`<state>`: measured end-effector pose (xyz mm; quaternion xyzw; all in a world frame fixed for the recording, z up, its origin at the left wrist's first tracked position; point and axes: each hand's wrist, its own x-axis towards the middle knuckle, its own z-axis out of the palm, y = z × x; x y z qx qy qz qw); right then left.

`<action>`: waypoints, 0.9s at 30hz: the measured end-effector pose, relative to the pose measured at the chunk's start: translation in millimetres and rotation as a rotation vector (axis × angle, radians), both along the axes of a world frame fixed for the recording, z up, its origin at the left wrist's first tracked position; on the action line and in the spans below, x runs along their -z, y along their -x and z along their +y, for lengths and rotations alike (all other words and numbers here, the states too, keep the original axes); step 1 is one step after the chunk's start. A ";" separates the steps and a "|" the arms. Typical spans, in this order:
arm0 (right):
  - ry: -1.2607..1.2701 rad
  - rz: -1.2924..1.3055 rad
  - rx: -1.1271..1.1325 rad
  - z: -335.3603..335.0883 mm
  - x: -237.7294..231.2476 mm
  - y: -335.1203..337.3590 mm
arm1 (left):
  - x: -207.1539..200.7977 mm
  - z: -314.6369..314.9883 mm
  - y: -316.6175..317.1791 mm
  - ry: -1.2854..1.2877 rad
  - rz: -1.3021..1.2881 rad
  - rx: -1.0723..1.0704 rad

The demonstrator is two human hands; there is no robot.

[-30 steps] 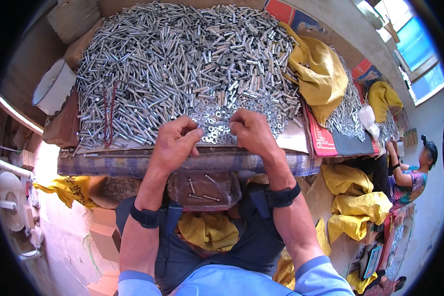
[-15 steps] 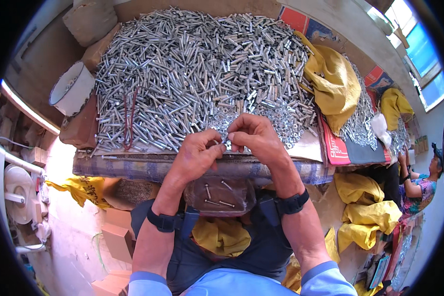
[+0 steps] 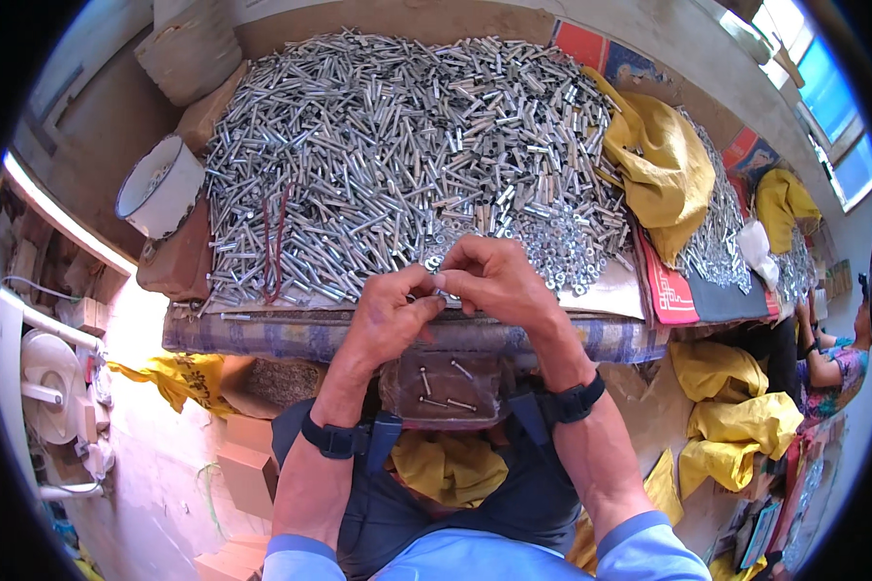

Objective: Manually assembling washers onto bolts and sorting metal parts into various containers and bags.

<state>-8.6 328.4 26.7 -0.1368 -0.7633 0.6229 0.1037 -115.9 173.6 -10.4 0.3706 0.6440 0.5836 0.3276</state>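
My left hand (image 3: 395,312) and my right hand (image 3: 502,284) meet at the front edge of the table, fingertips almost touching. Both are closed in a pinch. Small shiny metal shows between the fingertips, but the fingers cover most of it, so its kind is unclear. Just beyond my fingers lie loose nuts and washers (image 3: 562,254). Behind them a large heap of metal bolts and sleeves (image 3: 358,165) covers the tabletop. Below my hands, a plastic-lined tray (image 3: 407,407) near my lap holds several separate bolts (image 3: 463,370).
A white enamel basin (image 3: 160,198) stands left of the heap, and a red cord loop (image 3: 275,242) lies on it. Yellow sacks (image 3: 664,174) rest at the right. Cardboard boxes (image 3: 247,465) stand on the floor at left. Another person (image 3: 838,373) works at far right.
My fingertips have drawn closer together, with the right hand's fingers now over the left's. The whole view has shifted slightly right and down.
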 end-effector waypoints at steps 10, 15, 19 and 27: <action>-0.238 0.256 0.069 -21.9 20.8 21.8 | -1.1 4.1 -0.6 -0.109 -0.104 -0.022; -0.268 0.369 0.020 4.5 11.5 -3.6 | 2.2 -0.8 20.6 0.046 -0.145 -0.148; -0.431 0.033 0.423 46.4 24.6 -4.3 | -5.7 -1.3 4.3 0.165 -0.085 0.160; -0.851 -0.238 0.398 46.7 19.9 -3.4 | 15.3 -0.5 43.5 0.176 0.477 -0.556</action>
